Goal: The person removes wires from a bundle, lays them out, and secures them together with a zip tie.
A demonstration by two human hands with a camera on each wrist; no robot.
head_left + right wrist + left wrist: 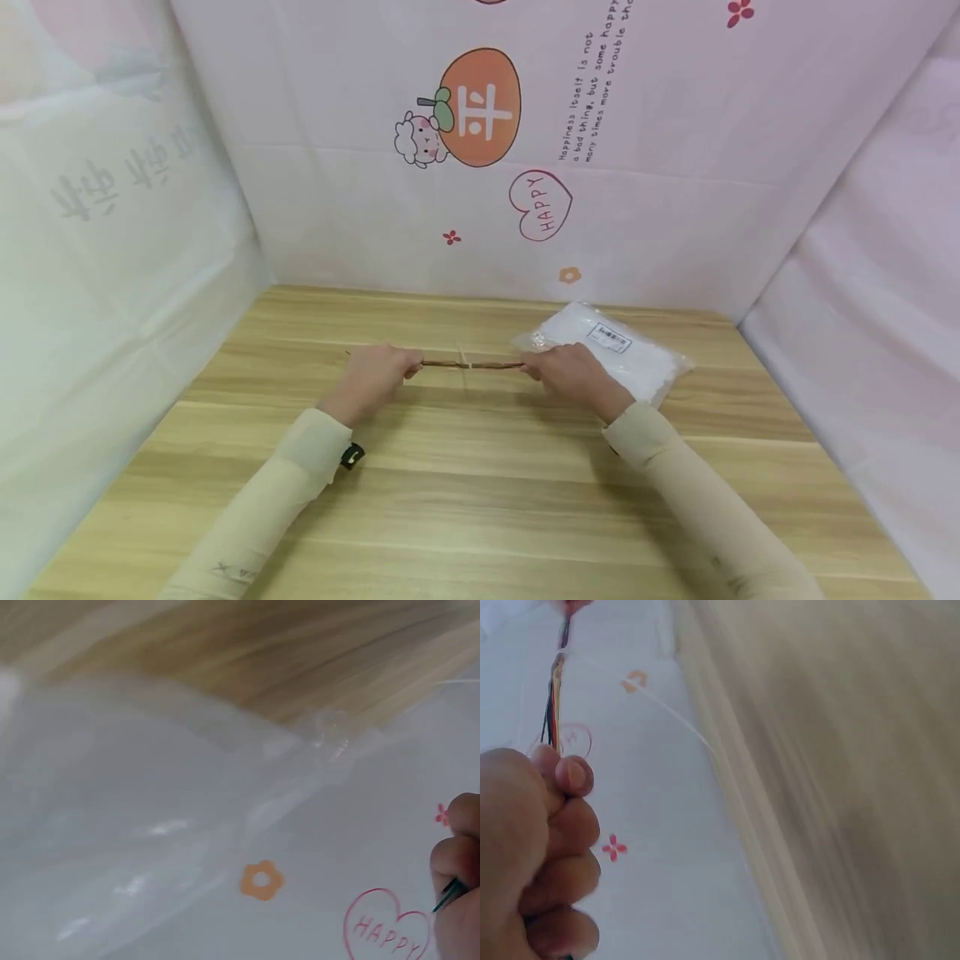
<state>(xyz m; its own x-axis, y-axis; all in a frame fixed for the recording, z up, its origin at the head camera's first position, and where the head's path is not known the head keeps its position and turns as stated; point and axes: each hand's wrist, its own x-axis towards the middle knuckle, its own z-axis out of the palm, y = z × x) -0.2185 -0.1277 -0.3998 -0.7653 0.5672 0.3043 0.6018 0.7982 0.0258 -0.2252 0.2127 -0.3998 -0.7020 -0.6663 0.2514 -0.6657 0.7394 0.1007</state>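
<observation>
A thin bundle of coloured wires [438, 363] is stretched level between the two hands, over the wooden table. My left hand [372, 375] grips one end with curled fingers, and a short bit pokes out past the fist. The other end is held in my right hand [572, 373]; dark wire tips [448, 894] stick out by its thumb in the right wrist view. Midway along the bundle sits a narrow white cable tie [467, 365]. Its long thin tail [671, 711] sticks out sideways in the left wrist view, where red, yellow and dark strands [553, 712] show.
Behind and beside the right hand lies a clear plastic bag [645, 362] with white contents and a barcode label [610, 337]. White printed cloth [360, 225] walls the wood-grain table [465, 508] at the back and both sides.
</observation>
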